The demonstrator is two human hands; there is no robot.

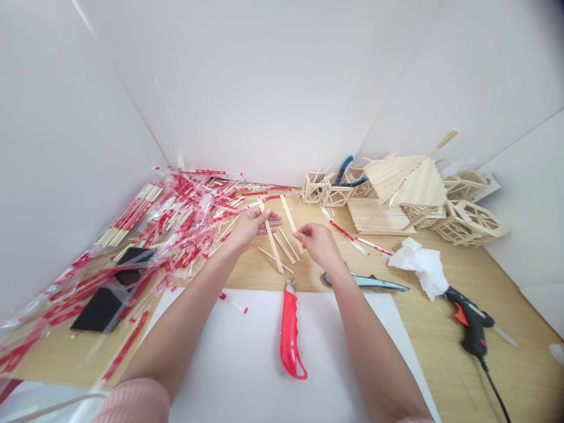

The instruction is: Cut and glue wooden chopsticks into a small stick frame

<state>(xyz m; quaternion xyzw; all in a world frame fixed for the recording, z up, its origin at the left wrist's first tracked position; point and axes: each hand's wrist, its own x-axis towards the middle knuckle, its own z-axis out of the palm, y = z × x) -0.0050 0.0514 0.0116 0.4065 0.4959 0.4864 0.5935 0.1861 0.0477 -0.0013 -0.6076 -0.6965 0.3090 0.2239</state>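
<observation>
My left hand point(255, 226) pinches a pair of wooden chopsticks point(271, 239) between thumb and fingers, the other fingers stretched behind them. Close by on the right, my right hand point(315, 239) has its fingertips closed on another wooden chopstick pair point(288, 216), which tilts up and to the left. Under and between the hands, several loose wooden sticks point(285, 245) lie on the table. A red-handled saw or cutter point(289, 335) rests on the white sheet point(238, 364) below, its blade mostly not visible. Beside my right wrist lies a grey-blue utility knife point(374, 282).
Red-and-clear wrapped chopsticks and torn wrappers point(189, 223) heap on the left, around a black flat object point(110, 299). Wooden stick frames point(337, 194), blue-handled pliers point(344, 170) and a stick-built house model point(405, 188) stand at back right. White tissue point(420, 265) touches a glue gun point(473, 323).
</observation>
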